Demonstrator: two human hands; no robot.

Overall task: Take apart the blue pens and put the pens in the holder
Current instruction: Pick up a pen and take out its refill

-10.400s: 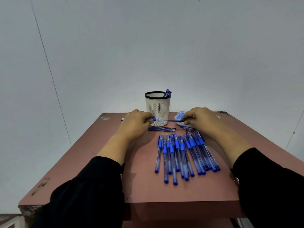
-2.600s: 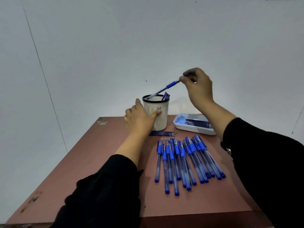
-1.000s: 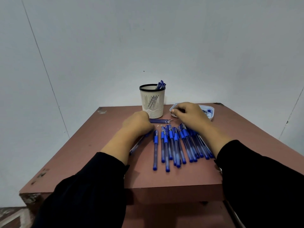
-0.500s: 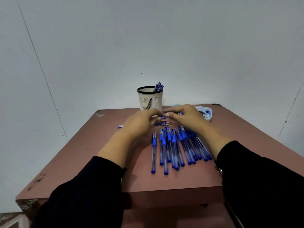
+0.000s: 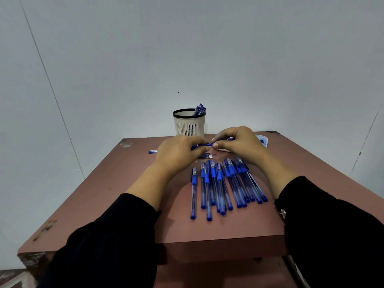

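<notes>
Both hands hold one blue pen [image 5: 202,144] level above the table, just in front of the holder. My left hand [image 5: 178,154] grips its barrel, whose far end [image 5: 152,151] sticks out to the left. My right hand [image 5: 239,143] pinches the pen's right end. The white mesh holder [image 5: 189,124] with a black rim stands at the table's back and has a few blue pens [image 5: 199,109] in it. A row of several blue pens [image 5: 224,183] lies on the table under my wrists.
A white tray [image 5: 262,140] sits behind my right hand, mostly hidden. Several thin refills [image 5: 207,156] lie between the holder and the pen row. The brown table [image 5: 116,188] stands against a pale wall; its front edge is near my sleeves.
Over the last second my left hand picked a pen up from the table's left part and both hands closed on it. Earlier, my right hand dropped a pen into the holder.
</notes>
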